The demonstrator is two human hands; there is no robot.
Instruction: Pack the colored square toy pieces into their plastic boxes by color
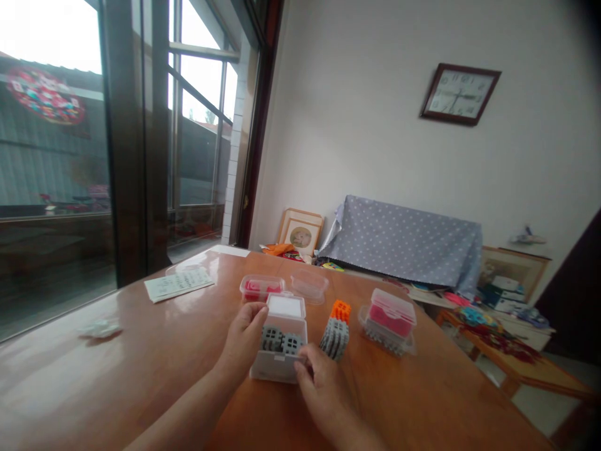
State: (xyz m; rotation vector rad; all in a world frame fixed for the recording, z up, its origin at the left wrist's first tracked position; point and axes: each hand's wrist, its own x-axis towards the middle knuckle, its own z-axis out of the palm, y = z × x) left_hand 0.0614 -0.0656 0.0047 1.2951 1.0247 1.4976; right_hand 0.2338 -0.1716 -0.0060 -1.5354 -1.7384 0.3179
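A clear plastic box (280,366) with its lid (286,307) raised stands on the wooden table (141,369). Grey block pieces (280,341) fill it. My left hand (244,341) grips the box's left side, fingers curled round the edge. My right hand (319,382) rests at the box's front right corner, fingers pinched near the grey pieces; what they hold I cannot make out. Just right of the box stands a stack of grey pieces topped by an orange one (336,332).
Behind the box sit a clear tub with pink pieces (260,287) and an empty clear tub (308,286). A lidded box of pink pieces (390,319) stands to the right. A paper sheet (178,284) and crumpled tissue (101,327) lie left.
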